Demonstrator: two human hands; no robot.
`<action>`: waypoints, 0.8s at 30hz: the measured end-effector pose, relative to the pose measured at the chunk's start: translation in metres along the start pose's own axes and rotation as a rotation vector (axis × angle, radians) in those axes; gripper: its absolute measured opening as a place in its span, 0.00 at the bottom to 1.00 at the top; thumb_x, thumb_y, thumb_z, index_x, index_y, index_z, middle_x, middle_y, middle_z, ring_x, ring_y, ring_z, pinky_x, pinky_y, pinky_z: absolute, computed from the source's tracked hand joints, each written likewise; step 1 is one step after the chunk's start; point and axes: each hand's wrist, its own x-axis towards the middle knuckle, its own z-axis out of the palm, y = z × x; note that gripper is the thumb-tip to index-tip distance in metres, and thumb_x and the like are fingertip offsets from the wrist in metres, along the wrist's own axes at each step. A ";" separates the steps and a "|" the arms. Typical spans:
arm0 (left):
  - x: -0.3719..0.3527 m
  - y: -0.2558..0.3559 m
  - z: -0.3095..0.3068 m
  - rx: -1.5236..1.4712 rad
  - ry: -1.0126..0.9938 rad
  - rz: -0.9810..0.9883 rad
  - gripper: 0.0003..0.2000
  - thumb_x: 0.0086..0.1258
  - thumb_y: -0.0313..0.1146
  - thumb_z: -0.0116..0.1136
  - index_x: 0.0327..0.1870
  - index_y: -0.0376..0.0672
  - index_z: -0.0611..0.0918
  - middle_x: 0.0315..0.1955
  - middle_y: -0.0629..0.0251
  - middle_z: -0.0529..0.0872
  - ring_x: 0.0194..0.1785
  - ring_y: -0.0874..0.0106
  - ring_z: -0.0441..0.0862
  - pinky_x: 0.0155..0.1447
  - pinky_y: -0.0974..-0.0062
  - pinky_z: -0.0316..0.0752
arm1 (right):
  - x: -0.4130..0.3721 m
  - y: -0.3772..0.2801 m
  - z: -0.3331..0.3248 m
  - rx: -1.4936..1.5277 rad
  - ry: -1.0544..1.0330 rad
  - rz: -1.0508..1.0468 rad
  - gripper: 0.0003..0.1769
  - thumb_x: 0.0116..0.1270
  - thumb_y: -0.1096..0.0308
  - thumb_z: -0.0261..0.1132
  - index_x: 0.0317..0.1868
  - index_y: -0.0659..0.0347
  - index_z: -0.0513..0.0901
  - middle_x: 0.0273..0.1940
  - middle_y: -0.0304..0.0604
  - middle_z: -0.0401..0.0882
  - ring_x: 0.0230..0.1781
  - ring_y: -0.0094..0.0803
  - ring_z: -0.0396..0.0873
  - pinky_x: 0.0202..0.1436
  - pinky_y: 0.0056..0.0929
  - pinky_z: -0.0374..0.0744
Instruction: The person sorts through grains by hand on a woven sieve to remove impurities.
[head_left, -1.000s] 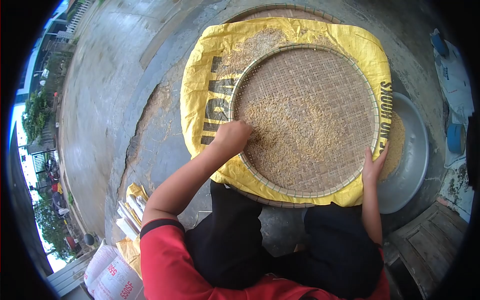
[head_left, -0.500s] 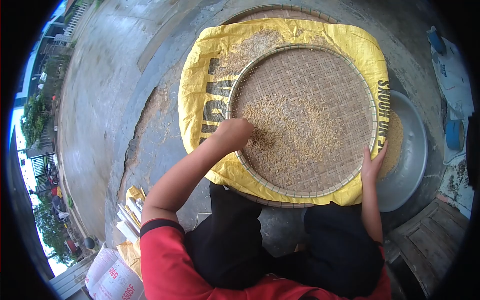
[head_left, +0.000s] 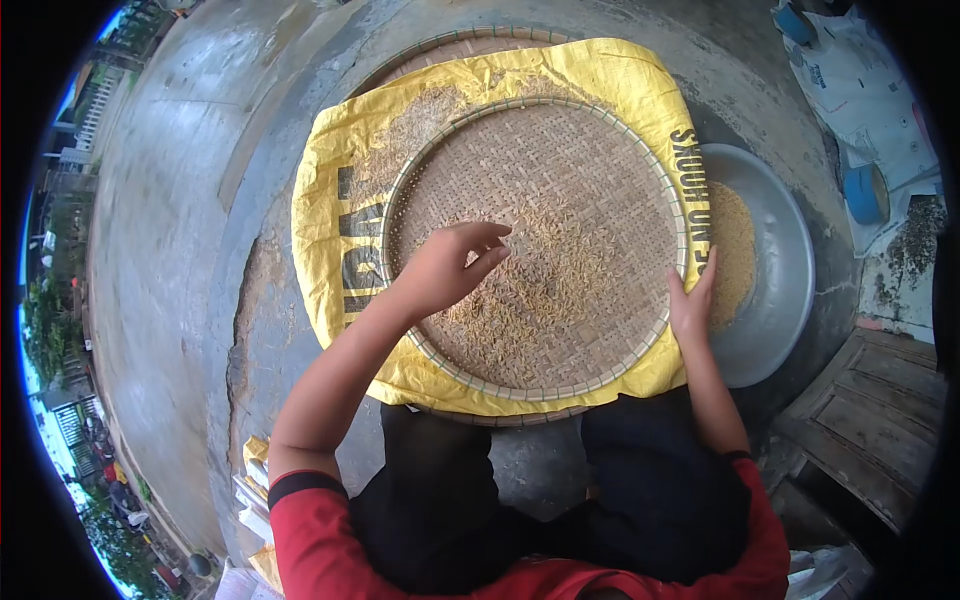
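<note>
A round woven winnowing tray (head_left: 580,150) holds a loose scatter of unhusked rice grains (head_left: 575,275). Above the left part of this grain hovers my left hand (head_left: 450,270), its curved fingers and thumb apart with no object visible between them. At the tray's right rim, my right hand (head_left: 690,308) grips the edge, thumb over the rim; the undersides of its fingers are hidden. Beneath the tray lies a yellow woven sack (head_left: 318,215) with black lettering. More grain and pale husks (head_left: 415,125) are spread on the sack's upper left.
A larger woven tray (head_left: 450,48) shows under the sack. To the right stands a metal basin (head_left: 785,270) with fine yellowish grain (head_left: 733,250) in it. Beyond are a blue roll (head_left: 866,195), white sheeting (head_left: 855,85) and a wooden panel (head_left: 870,425). Cracked concrete extends left.
My left hand has risen from the grain at the tray's left side, and its closed fingers have parted. My right hand remains at the rim. The whole view has shifted slightly.
</note>
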 end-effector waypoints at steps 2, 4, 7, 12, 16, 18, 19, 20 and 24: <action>-0.019 -0.017 -0.003 0.056 0.013 -0.048 0.15 0.67 0.34 0.58 0.52 0.38 0.79 0.39 0.56 0.85 0.41 0.66 0.84 0.45 0.70 0.77 | 0.001 0.001 0.000 -0.015 0.002 -0.013 0.47 0.60 0.63 0.65 0.72 0.63 0.46 0.69 0.63 0.52 0.69 0.55 0.55 0.70 0.41 0.56; -0.030 -0.032 -0.006 0.112 0.035 -0.089 0.14 0.67 0.34 0.58 0.50 0.38 0.80 0.37 0.56 0.85 0.40 0.65 0.84 0.44 0.69 0.78 | 0.001 -0.002 -0.001 0.011 -0.002 0.010 0.46 0.60 0.63 0.65 0.72 0.63 0.46 0.69 0.63 0.52 0.69 0.55 0.55 0.70 0.41 0.56; -0.043 -0.056 -0.003 0.300 0.040 -0.180 0.13 0.64 0.33 0.60 0.48 0.40 0.81 0.36 0.57 0.84 0.38 0.62 0.83 0.44 0.68 0.78 | 0.000 0.000 -0.001 0.040 -0.018 0.020 0.46 0.60 0.63 0.64 0.72 0.63 0.47 0.69 0.63 0.52 0.69 0.56 0.56 0.70 0.42 0.56; -0.054 -0.075 -0.004 0.473 0.009 -0.133 0.14 0.62 0.36 0.60 0.47 0.43 0.79 0.40 0.61 0.82 0.46 0.60 0.79 0.48 0.63 0.75 | 0.001 -0.002 0.001 0.014 -0.041 -0.037 0.45 0.61 0.64 0.64 0.72 0.63 0.47 0.69 0.63 0.52 0.69 0.56 0.56 0.70 0.42 0.56; -0.057 -0.094 -0.007 0.590 0.279 -0.103 0.22 0.60 0.36 0.61 0.56 0.45 0.74 0.55 0.61 0.74 0.61 0.61 0.69 0.60 0.61 0.68 | 0.000 -0.005 -0.001 -0.301 0.089 -0.189 0.44 0.60 0.63 0.65 0.71 0.64 0.49 0.68 0.62 0.53 0.68 0.54 0.57 0.68 0.45 0.59; -0.054 -0.094 0.000 0.577 0.424 -0.119 0.26 0.62 0.37 0.60 0.62 0.45 0.69 0.62 0.55 0.69 0.67 0.56 0.64 0.65 0.59 0.63 | 0.000 -0.029 -0.014 -0.603 0.154 -0.714 0.43 0.58 0.62 0.66 0.70 0.64 0.53 0.69 0.59 0.53 0.69 0.51 0.58 0.66 0.44 0.63; -0.052 -0.097 0.002 0.582 0.388 -0.148 0.30 0.62 0.38 0.60 0.66 0.46 0.65 0.65 0.54 0.65 0.71 0.55 0.58 0.68 0.58 0.60 | 0.002 -0.045 -0.017 -0.614 0.088 -0.829 0.37 0.57 0.64 0.66 0.66 0.64 0.62 0.64 0.55 0.63 0.64 0.49 0.65 0.62 0.42 0.67; -0.049 -0.100 0.003 0.579 0.400 -0.155 0.30 0.62 0.38 0.60 0.66 0.46 0.65 0.65 0.54 0.65 0.71 0.55 0.58 0.68 0.58 0.60 | 0.004 -0.054 -0.014 -0.613 0.086 -0.843 0.37 0.57 0.64 0.66 0.66 0.64 0.62 0.64 0.55 0.63 0.64 0.49 0.65 0.62 0.42 0.67; -0.044 -0.114 0.017 0.557 0.456 -0.172 0.29 0.63 0.40 0.59 0.66 0.46 0.66 0.67 0.53 0.62 0.72 0.56 0.55 0.69 0.58 0.59 | -0.006 -0.103 0.007 -0.477 -0.703 -0.874 0.25 0.57 0.65 0.65 0.56 0.60 0.73 0.49 0.47 0.76 0.50 0.46 0.74 0.53 0.41 0.73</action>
